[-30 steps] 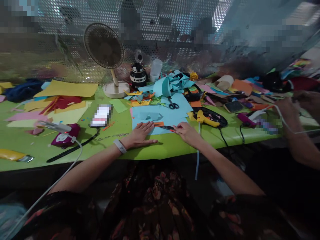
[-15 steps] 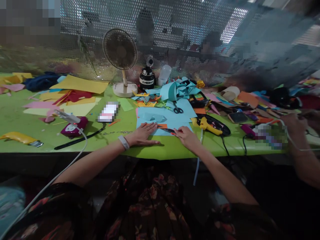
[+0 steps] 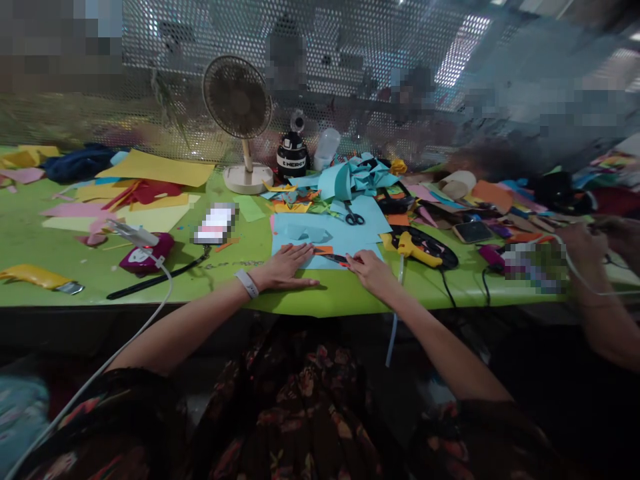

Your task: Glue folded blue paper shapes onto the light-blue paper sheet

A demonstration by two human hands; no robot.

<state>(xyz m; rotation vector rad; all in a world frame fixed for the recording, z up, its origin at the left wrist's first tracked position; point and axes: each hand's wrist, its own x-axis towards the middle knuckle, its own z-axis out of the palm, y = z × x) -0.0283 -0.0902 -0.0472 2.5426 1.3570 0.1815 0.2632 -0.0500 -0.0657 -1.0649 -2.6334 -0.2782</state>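
My left hand (image 3: 286,268) lies flat, fingers stretched out, partly on a light blue sheet of paper (image 3: 310,263) and partly on the green table covering. A small orange piece of paper (image 3: 324,249) is just beyond its fingertips. My right hand (image 3: 369,268) is closed around a slim, pointed black-and-red tool (image 3: 337,258), its tip directed left at the orange piece. Whether this tool is a knife or scissors is too small to tell. A curled blue paper piece (image 3: 307,233) rests on the sheet. Dark-handled scissors (image 3: 354,217) lie farther back.
Right of the sheet is a yellow glue gun (image 3: 419,249) on a black round tray. A fan (image 3: 247,177), a phone (image 3: 216,223), a yellow cutter (image 3: 37,275) and coloured paper scraps (image 3: 360,175) cover parts of the table. Another person's hands (image 3: 583,243) are at the right.
Both hands keep nearly the same places and holds. The whole view has shifted slightly; the other person's hands at the right have moved a little.
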